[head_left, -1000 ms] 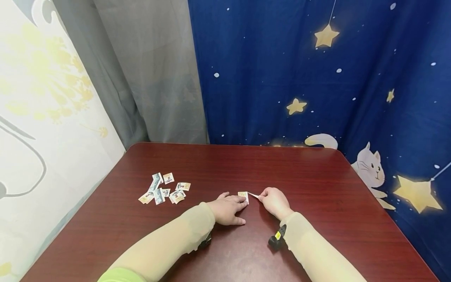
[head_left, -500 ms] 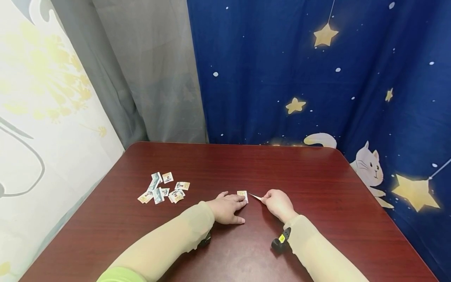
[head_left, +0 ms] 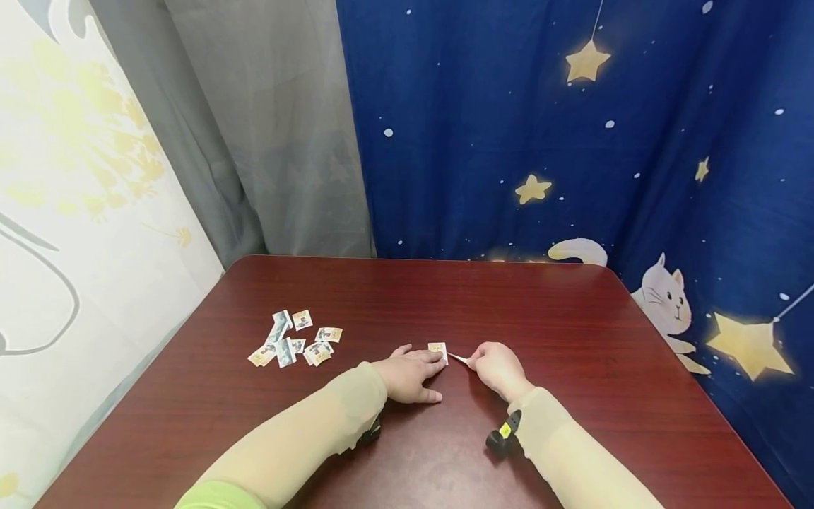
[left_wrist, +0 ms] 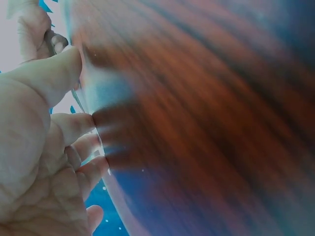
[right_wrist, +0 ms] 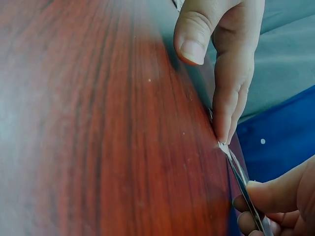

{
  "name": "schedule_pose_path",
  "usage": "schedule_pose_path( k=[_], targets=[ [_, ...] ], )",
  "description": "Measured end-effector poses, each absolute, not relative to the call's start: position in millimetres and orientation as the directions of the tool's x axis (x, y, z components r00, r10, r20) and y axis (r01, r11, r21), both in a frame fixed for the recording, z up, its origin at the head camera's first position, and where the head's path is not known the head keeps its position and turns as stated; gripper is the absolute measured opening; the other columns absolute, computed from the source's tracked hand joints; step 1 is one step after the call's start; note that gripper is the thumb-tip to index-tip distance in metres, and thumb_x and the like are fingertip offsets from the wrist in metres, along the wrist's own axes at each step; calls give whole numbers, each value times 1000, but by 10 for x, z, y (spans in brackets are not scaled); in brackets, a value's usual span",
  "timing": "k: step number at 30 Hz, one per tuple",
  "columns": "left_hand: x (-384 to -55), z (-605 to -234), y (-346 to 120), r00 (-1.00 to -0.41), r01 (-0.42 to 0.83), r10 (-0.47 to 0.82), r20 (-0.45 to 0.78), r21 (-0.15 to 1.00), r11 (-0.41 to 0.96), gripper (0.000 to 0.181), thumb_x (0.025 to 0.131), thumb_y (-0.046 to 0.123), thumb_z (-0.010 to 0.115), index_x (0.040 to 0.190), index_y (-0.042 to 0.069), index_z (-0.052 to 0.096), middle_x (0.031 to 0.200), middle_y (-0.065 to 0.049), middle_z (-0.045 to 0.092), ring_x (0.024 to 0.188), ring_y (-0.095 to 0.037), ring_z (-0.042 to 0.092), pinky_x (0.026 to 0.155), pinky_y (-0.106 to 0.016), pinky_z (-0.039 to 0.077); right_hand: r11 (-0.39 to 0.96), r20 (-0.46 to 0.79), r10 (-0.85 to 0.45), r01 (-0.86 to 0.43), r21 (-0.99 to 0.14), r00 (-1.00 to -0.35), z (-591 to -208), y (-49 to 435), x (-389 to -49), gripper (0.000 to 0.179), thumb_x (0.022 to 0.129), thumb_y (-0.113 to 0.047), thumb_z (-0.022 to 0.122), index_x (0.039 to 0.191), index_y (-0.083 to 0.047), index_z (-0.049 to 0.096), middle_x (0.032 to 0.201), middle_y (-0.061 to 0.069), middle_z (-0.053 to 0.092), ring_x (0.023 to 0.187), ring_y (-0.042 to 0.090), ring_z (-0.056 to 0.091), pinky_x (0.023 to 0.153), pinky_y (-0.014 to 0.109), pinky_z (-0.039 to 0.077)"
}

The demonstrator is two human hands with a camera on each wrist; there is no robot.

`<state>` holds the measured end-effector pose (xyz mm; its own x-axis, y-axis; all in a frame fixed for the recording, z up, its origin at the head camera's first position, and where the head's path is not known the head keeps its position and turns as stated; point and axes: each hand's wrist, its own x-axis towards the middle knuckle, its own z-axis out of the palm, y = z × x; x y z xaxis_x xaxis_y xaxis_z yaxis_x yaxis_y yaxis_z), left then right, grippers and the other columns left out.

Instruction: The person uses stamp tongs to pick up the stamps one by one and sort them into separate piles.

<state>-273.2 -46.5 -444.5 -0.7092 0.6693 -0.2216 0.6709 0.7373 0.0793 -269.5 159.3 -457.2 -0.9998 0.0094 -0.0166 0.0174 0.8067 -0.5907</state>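
Note:
In the head view, my left hand (head_left: 410, 377) rests on the table with spread fingers, its fingertips pressing a small printed paper square (head_left: 437, 347). The square's lower part is hidden under those fingers. To the right of it, my right hand (head_left: 500, 370) pinches slim metal tweezers (head_left: 459, 358) between thumb and curled fingers. Their tips point left, at the paper's right edge. From the right wrist view, the tweezers (right_wrist: 241, 179) show two thin prongs, with the tips right by the left fingertips (right_wrist: 224, 130). Whether they grip the paper I cannot tell.
Several small printed paper pieces (head_left: 284, 344) lie loosely scattered and overlapping on the left of the dark red wooden table (head_left: 407, 297). Behind the table hang a grey curtain (head_left: 273, 141) and a blue star-patterned curtain (head_left: 470, 141). Both wrists wear small black cameras.
The tweezers in my right hand drew slightly away from the paper square half a second ago and are back close to its right edge now. My left hand stays in place.

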Motion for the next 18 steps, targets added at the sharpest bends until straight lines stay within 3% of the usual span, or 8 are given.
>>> schedule_pose_path(
  k=[18],
  targets=[
    [-2755,-4450,-495,-693,687,696,-188,118,717,67,92,51,58,146,14,44,151,-5,38,140,-16,31,115,-44,20,819,-2,17,15,-574,-1000,-4599,1561,-2688,12,83,-19,68,73,-14,68,72,-4,63,66,15,54,62,34,43]
  ],
)
